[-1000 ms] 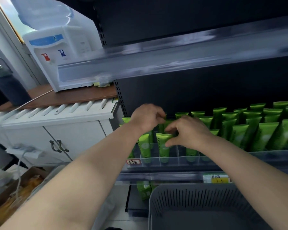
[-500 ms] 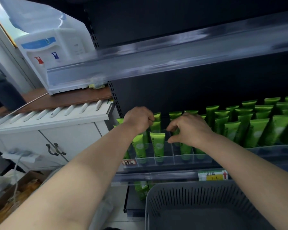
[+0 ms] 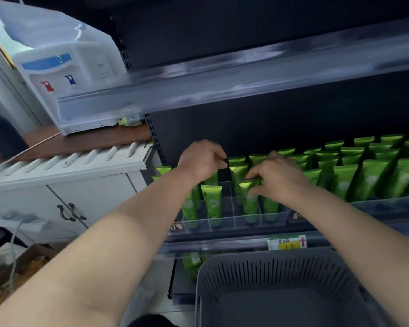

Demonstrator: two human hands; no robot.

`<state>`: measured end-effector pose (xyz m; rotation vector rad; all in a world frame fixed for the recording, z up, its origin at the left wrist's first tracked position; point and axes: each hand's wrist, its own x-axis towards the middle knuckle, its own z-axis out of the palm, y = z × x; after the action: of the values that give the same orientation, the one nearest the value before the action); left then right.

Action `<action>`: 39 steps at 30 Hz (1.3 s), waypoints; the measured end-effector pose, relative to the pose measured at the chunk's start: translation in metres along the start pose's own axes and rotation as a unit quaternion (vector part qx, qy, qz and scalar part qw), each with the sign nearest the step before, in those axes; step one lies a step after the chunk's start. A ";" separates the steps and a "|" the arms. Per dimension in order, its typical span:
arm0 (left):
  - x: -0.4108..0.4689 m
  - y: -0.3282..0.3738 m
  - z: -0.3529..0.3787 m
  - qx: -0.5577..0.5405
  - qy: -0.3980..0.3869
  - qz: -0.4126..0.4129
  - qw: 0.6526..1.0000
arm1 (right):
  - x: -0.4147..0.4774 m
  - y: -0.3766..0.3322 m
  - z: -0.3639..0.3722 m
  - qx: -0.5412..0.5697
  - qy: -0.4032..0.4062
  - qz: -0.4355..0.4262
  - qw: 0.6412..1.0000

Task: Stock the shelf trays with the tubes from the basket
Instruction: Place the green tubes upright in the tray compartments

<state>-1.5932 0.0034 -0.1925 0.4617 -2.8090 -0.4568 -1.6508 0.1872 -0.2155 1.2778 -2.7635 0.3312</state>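
Rows of green tubes [image 3: 368,180] stand in a clear divided shelf tray [image 3: 222,224]. My right hand [image 3: 281,178] pinches the crimped top of a green tube [image 3: 249,199] that stands upright in a front compartment. My left hand [image 3: 198,159] reaches over the left rows. Its curled fingertips pinch the top corner of a tube at the back [image 3: 237,161]. Two more tubes [image 3: 211,200] stand in the front compartments under my left wrist. The grey slotted basket [image 3: 269,272] sits below the shelf, and no tube shows in its visible part.
An upper shelf rail [image 3: 246,74] overhangs the tray. On the left, a water dispenser [image 3: 64,67] stands on a white cabinet [image 3: 57,197]. A price label [image 3: 287,243] marks the shelf edge. More green tubes [image 3: 191,263] stand on the shelf below. A cardboard box [image 3: 21,267] lies lower left.
My right hand has shifted from one front tube to its right-hand neighbour and now pinches that one's top. My left hand has stayed over the left rows.
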 end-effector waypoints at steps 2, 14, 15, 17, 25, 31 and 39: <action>-0.002 0.006 0.003 -0.004 -0.003 0.003 1.000 | -0.001 0.001 0.001 -0.011 0.005 -0.007 1.000; -0.005 0.013 0.006 0.028 -0.007 0.007 1.000 | 0.003 -0.001 0.014 0.085 0.034 -0.012 0.996; -0.004 0.014 0.007 0.028 -0.009 0.007 1.000 | 0.002 0.001 0.013 0.088 0.028 -0.012 0.996; -0.001 0.017 0.010 0.027 -0.021 0.009 0.999 | 0.000 0.005 0.009 0.085 0.018 -0.014 0.996; 0.011 0.027 0.028 0.088 -0.047 0.011 0.995 | -0.009 0.032 0.001 0.038 0.020 0.004 0.999; 0.013 0.025 0.028 0.125 -0.053 0.009 0.991 | -0.014 0.044 -0.005 0.004 0.014 0.024 1.000; 0.015 0.040 0.021 0.092 -0.011 0.028 0.995 | -0.015 0.044 0.002 0.037 0.048 0.018 0.998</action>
<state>-1.6238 0.0397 -0.1954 0.4153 -2.8901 -0.1940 -1.6749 0.2255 -0.2271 1.1964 -2.7200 0.4896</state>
